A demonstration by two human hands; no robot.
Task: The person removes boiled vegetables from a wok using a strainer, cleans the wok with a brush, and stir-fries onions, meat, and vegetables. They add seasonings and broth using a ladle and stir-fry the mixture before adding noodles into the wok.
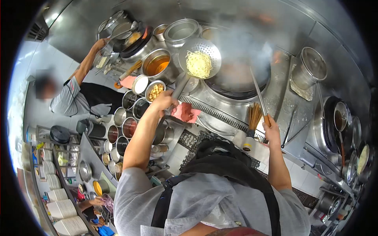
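Note:
My left hand [164, 102] is closed round the handle of a perforated strainer [183, 55]. A heap of pale noodles [198, 65] lies in the strainer, held up at the left side of a steaming wok [236, 84]. My right hand [271, 130] grips the wooden end of a long-handled wok tool [259, 92]. Its metal shaft reaches into the wok, where smoke hides the far end and whatever is inside. A red cloth [186, 113] hangs just beside my left hand. Below the wok's right front stands a bamboo brush [254, 116], near my right hand.
Left of the wok are a pot of orange liquid [156, 65], a bowl of brown pieces [156, 90] and several metal containers [129, 126]. A co-worker [84, 94] handles another wok [136, 41] at far left. On the right stand a strainer pot [309, 69] and another wok [334, 122].

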